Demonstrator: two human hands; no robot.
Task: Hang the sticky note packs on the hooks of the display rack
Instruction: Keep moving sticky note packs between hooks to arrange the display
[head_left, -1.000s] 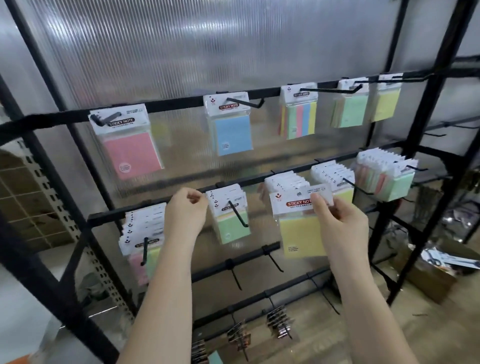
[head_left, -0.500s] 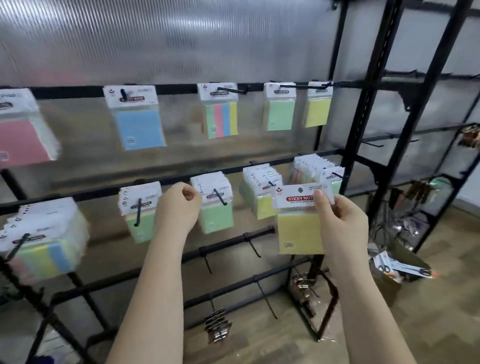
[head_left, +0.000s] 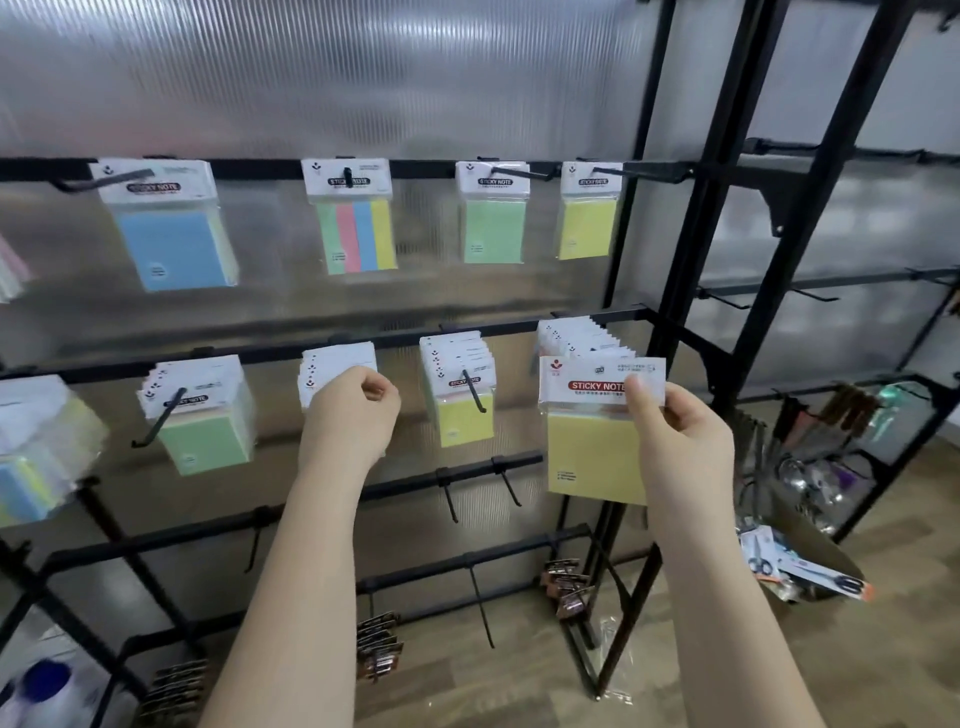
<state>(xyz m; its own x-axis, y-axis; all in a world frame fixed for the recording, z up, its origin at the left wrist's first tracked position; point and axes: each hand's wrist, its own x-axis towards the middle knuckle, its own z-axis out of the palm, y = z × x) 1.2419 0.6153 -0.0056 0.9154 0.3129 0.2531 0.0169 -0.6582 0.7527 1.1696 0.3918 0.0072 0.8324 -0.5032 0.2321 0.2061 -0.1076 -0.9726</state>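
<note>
My right hand (head_left: 680, 441) pinches the white header of a yellow sticky note pack (head_left: 592, 457), held upright in front of the rightmost stack of packs (head_left: 576, 338) on the middle bar of the black display rack (head_left: 270, 353). My left hand (head_left: 353, 410) has its fingers curled in front of another stack (head_left: 332, 364) on that bar; what they touch is hidden. Further stacks hang there on hooks: green (head_left: 202, 415) and yellow (head_left: 460, 400). The top bar carries blue (head_left: 176, 244), striped (head_left: 358, 234), green (head_left: 493, 223) and yellow (head_left: 587, 223) packs.
Bare hooks (head_left: 449, 493) stick out of the lower bars. Below them hang bunches of binder clips (head_left: 566, 587). Black uprights (head_left: 675, 312) stand just right of my right hand. An open box with scissors packs (head_left: 810, 566) sits on the wooden floor at the right.
The view has swung right, so the rack slid left in the frame. My right hand keeps the yellow pack and now holds it before the rightmost stack. My left hand now covers a stack.
</note>
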